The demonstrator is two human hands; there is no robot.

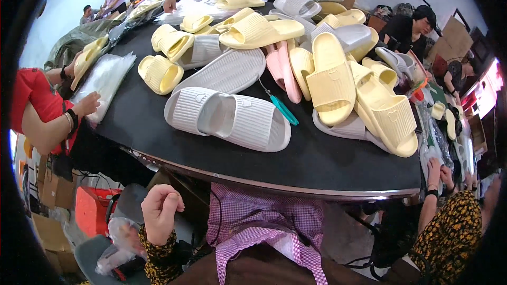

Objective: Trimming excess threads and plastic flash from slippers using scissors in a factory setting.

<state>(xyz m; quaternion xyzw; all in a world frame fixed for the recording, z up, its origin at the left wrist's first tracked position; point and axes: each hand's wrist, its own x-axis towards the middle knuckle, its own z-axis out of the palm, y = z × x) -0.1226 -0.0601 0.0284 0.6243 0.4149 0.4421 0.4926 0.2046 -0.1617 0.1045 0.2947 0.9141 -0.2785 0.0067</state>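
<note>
The left hand (160,211) is held raised below the near edge of the black table (338,161), well apart from it. Its fingers are curled inward, the thumb is laid close against the bent forefinger, and only a narrow gap, if any, is left; nothing is seen to be gripped or touched. The right hand (491,200) is shown blurred at the far right rim, beyond its floral sleeve (449,232); how far it is opened, and whether anything is held, cannot be told.

Above and to the right of the left hand, on the tabletop, pale grey slippers (253,121) are placed nearest, with two ribbed straps turned upward. A teal-handled tool (284,110) is rested against their right end. Farther from the hand, behind them, yellow slippers (331,82) are heaped, with pink slippers (282,71) caught among them.

Directly right of the left hand, a purple checked apron (264,206) is worn. Left of and lower than the hand, a clear plastic bag (124,237) is seen, and farther left an orange-red box (92,214). Above and left, a co-worker's hand (87,104) is held over clear plastic sleeves (108,82).
</note>
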